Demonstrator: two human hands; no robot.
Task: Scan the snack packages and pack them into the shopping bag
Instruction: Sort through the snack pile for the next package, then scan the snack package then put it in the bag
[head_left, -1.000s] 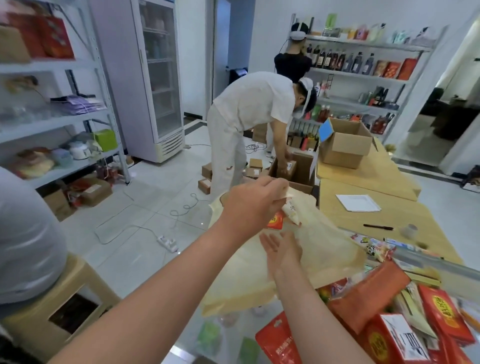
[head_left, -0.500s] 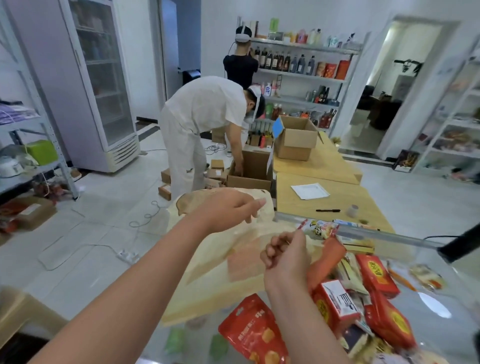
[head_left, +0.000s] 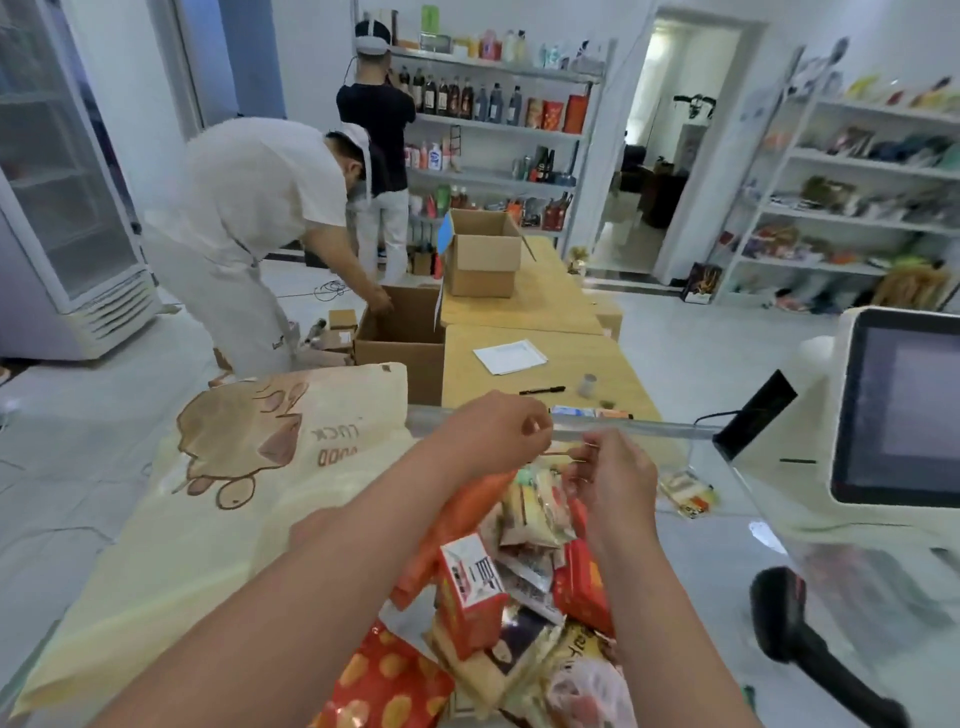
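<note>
Snack packages (head_left: 519, 587) lie heaped on the glass counter (head_left: 727, 530) in front of the person, red, orange and yellow packs jumbled over one another, a red box with a white barcode label (head_left: 470, 582) tilted near the middle of the heap; just left of the heap the cream shopping bag (head_left: 249, 467) lies flat on the counter, its brown cartoon print facing up, nothing visibly poking out of it; at the right edge stands a white terminal with a dark screen (head_left: 904, 410), and below it a black handheld scanner (head_left: 800, 618) rests on the glass; over the far end of the heap the left hand (head_left: 493, 434) has its fingers curled inward, but whether they grasp anything I cannot tell; the right hand (head_left: 613, 473), close beside it, pinches the top edge of a clear-wrapped snack pack (head_left: 535, 506) between thumb and fingertips.
</note>
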